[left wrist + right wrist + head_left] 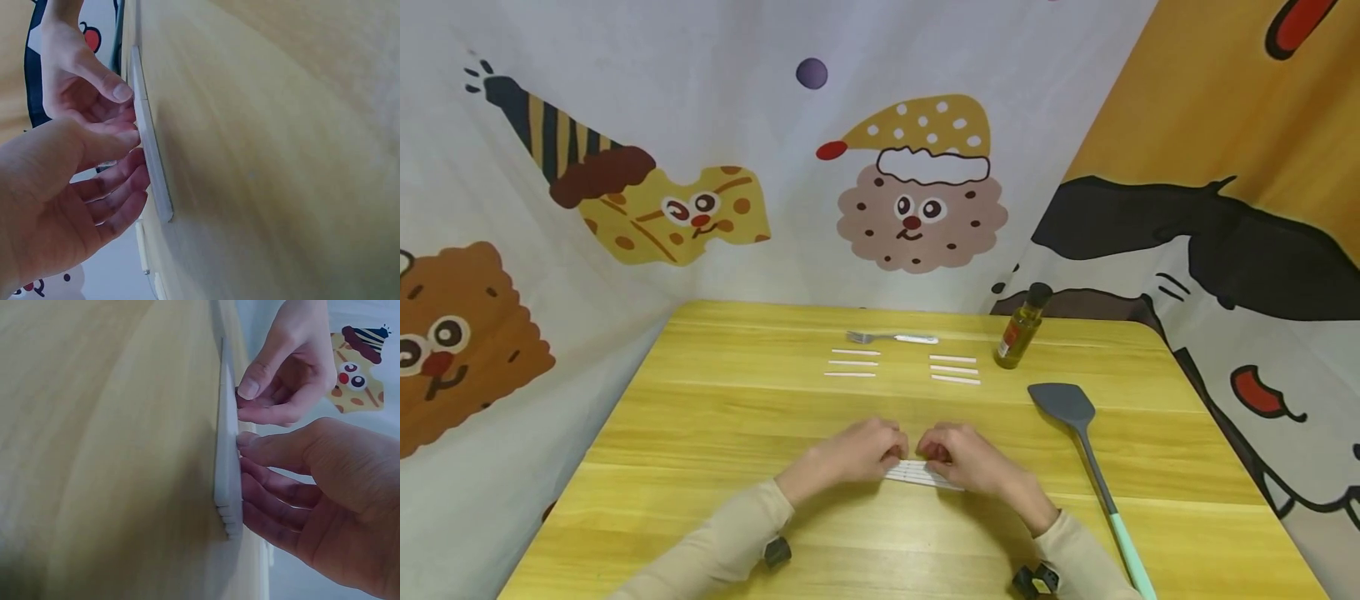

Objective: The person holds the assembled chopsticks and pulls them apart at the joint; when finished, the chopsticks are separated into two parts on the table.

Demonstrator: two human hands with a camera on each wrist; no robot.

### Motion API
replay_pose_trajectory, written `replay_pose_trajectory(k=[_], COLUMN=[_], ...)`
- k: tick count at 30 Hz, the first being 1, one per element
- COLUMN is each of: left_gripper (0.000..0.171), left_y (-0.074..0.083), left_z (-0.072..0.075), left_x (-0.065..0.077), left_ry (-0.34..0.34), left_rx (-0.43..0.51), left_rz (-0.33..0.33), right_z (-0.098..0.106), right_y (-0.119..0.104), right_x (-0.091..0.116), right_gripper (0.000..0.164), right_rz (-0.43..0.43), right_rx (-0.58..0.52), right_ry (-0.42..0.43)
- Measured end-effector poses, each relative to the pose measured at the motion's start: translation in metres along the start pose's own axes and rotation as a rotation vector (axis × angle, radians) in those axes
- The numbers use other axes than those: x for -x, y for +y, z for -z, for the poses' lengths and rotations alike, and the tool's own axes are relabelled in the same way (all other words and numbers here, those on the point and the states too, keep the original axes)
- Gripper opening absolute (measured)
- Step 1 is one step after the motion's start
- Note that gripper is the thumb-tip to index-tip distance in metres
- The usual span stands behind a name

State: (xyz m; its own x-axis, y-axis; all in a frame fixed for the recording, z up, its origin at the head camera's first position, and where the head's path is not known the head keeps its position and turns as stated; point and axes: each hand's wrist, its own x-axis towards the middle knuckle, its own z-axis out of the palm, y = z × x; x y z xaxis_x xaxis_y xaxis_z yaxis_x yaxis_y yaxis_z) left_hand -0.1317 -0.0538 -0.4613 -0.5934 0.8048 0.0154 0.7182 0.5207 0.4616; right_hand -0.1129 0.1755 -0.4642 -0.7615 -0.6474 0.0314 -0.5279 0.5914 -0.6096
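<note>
Several thin white sticks [916,474] lie side by side in a flat row on the table, level with the front of both hands. At the left part of the row, my left hand [868,448] touches the far edge with bent, loose fingers. My right hand [967,457] does the same at the right part, its thumb over the sticks. In the right wrist view the stick ends [226,520] are slightly stepped. The left wrist view shows the row [150,137] edge-on, with thumb and fingertips of both hands against its side.
Farther back lie two groups of 3 white sticks, left [853,363] and right [954,368]. Behind them is a fork [891,337] with a white handle. A dark-capped oil bottle [1022,329] stands back right; a grey spatula [1086,442] with a mint handle lies along the right side.
</note>
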Motion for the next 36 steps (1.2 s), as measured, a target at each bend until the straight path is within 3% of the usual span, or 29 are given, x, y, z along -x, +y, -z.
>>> replay_pose_trajectory(k=[24, 31, 36], left_gripper=[0.009, 0.004, 0.004], left_y=[-0.005, -0.007, -0.007], left_z=[-0.006, -0.010, -0.008], left_x=[-0.004, -0.004, -0.003], left_ry=[0.039, 0.089, 0.117], left_rx=[-0.024, -0.029, -0.050], left_rz=[0.087, 0.119, 0.101], right_z=[-0.014, -0.016, -0.014], right_y=[0.012, 0.011, 0.009], right_x=[-0.007, -0.007, -0.008], right_gripper=[0.011, 0.015, 0.014], right_rz=[0.104, 0.144, 0.165], right_rx=[0.140, 0.234, 0.251], right_ry=[0.129, 0.208, 0.230])
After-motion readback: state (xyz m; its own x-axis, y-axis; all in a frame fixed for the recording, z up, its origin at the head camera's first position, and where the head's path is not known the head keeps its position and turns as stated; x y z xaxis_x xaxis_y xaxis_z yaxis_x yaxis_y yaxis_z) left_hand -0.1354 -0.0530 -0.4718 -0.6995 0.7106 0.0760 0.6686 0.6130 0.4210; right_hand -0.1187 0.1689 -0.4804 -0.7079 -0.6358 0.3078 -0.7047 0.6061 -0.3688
